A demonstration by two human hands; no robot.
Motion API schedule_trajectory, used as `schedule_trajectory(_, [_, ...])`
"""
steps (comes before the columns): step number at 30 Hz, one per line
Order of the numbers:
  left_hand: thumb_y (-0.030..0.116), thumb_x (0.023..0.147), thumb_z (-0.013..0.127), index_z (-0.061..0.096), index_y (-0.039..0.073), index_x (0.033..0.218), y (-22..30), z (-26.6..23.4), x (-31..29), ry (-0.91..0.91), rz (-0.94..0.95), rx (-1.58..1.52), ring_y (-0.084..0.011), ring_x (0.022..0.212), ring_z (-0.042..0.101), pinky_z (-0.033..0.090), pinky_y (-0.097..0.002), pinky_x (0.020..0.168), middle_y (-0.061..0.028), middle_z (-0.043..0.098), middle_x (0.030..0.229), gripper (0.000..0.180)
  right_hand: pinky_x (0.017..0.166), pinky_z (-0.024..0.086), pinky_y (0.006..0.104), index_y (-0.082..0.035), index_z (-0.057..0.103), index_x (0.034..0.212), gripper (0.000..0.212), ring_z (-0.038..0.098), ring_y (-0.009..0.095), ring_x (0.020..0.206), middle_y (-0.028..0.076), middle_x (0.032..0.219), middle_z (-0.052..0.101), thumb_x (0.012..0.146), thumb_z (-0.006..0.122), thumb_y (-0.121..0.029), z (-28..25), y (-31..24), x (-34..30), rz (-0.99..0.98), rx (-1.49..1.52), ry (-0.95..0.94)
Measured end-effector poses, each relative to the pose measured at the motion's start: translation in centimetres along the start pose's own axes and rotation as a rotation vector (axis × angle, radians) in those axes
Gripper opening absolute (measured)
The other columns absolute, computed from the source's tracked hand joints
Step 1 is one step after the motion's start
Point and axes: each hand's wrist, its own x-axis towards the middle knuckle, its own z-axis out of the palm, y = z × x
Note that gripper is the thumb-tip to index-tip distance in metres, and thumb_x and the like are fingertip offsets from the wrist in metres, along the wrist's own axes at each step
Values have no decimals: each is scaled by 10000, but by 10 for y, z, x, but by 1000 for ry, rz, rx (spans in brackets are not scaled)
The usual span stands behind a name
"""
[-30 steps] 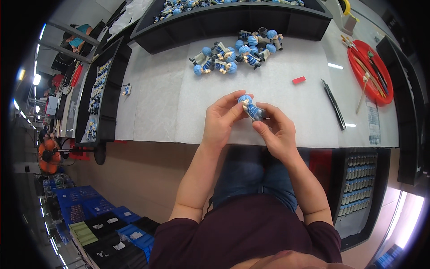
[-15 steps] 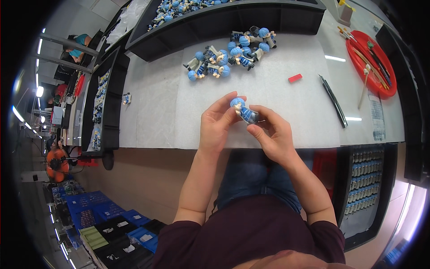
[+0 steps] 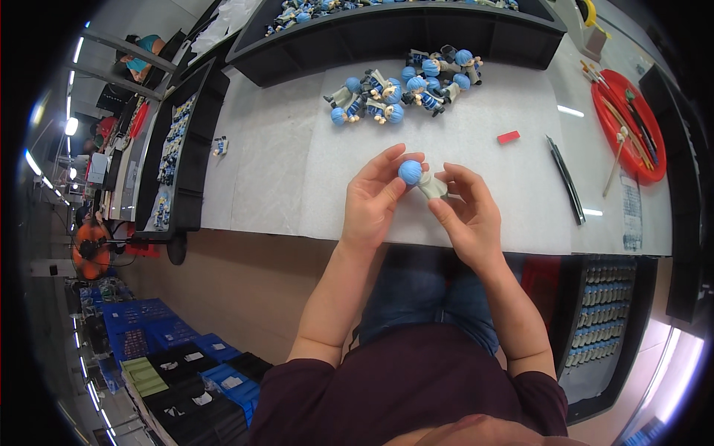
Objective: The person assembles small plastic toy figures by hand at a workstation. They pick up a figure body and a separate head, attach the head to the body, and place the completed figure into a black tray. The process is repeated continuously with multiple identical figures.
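A small blue-haired figurine [image 3: 433, 185] is held between both my hands just over the white table sheet, its pale grey-white back side up. My left hand [image 3: 374, 195] pinches it by the round blue head, thumb on the near side. The fingers and thumb of my right hand [image 3: 470, 211] close around its lower end. Beyond my hands lies a loose heap of similar figurines [image 3: 392, 91], some face up, some on their sides. A red block [image 3: 509, 137] rests to the right of the heap.
Behind the heap stands a black tray [image 3: 401, 48] full of figurines. At right are a dark pen [image 3: 565, 178] and a red dish [image 3: 619, 83] of brushes. Another black tray [image 3: 210, 149] and a lone figurine [image 3: 221, 146] are at left. Figurines stand in rows in a lower-right tray [image 3: 564, 349].
The figurine has been turned over: its blue striped front faced up before, now its plain pale back does. The whole view has shifted slightly.
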Motion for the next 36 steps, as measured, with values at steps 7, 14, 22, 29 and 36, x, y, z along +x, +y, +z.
schedule_trajectory(7, [-28,842,483,419,-10,1245,1,3,-1,-21,-12,39,-264,1103,499,394,-363,941,-179,499,1200,408,807,477,291,-1,443,1176,484,524,166,966,111,1058,522,743,658,15,1,3,-1,-21,-34,42])
schedule_trajectory(14, [-20,834,496,480,-35,1175,5,-1,-4,1,-34,188,-286,1097,500,428,-385,904,-206,498,1193,342,797,477,288,4,456,1162,481,534,164,951,113,1044,532,731,671,10,6,3,-3,-54,-41,53])
schedule_trajectory(22, [-107,739,531,545,-46,1086,-5,-9,-4,-131,36,180,-292,1131,476,377,-362,957,-255,492,1183,353,701,471,296,6,580,969,249,595,221,804,126,892,603,727,638,-3,-4,-1,-2,-167,-275,69])
schedule_trajectory(29, [59,877,446,467,-29,1180,-7,-20,-2,-142,25,197,-281,1149,447,446,-295,852,-205,450,1252,316,713,487,278,0,575,1009,292,608,195,822,125,923,601,727,612,61,-130,-44,-72,-306,-355,583])
schedule_trajectory(36, [39,889,437,501,-25,1141,-6,-18,1,-86,-26,262,-245,1110,482,433,-282,875,-163,511,1187,268,812,482,259,-2,581,1042,257,574,129,918,68,1019,602,787,599,10,-320,-40,-284,118,-805,1323])
